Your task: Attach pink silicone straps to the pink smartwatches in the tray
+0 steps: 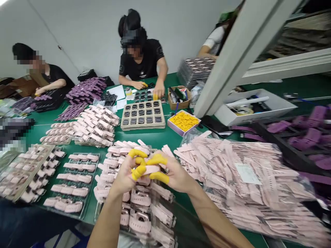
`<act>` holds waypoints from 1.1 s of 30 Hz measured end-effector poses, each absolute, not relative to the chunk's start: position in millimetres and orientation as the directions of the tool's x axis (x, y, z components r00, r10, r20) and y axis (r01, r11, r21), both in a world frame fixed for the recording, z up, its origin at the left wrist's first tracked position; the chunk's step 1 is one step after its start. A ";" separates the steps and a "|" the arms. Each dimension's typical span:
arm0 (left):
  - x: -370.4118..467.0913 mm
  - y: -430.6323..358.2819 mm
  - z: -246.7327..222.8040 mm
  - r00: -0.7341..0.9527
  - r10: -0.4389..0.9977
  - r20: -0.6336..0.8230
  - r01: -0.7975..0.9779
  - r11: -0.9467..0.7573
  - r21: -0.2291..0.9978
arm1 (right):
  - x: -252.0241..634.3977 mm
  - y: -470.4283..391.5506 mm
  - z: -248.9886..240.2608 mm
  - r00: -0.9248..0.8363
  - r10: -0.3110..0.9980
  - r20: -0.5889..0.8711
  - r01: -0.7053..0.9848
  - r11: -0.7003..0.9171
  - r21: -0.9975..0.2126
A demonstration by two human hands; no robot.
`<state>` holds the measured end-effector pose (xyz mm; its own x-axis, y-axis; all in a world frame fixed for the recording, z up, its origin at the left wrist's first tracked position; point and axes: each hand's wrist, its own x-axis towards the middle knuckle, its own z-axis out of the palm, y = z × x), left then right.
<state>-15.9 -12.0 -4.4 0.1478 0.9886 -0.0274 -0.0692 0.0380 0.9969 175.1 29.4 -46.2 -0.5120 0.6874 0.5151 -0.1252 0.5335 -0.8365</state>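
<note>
Both my hands meet in the middle of the view, yellow finger cots on several fingers. My left hand and my right hand pinch a pale pink watch strap between them; whether a watch case is joined to it is hidden by the fingers. Right below lies a clear tray of pink-strapped watches. To the right of my hands, loose pink straps lie beside a heap of bagged pink straps.
Ahead are a beige tray of dark watch faces, a box of yellow finger cots and stacked pink watches. A grey post rises at right, near a white bin. A co-worker handles parts opposite.
</note>
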 end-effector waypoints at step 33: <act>-162.4 -192.1 -27.3 -0.274 0.958 -0.087 0.523 0.224 0.823 | 185.7 20.4 -65.9 -0.478 0.856 0.199 -0.098 0.173 -0.980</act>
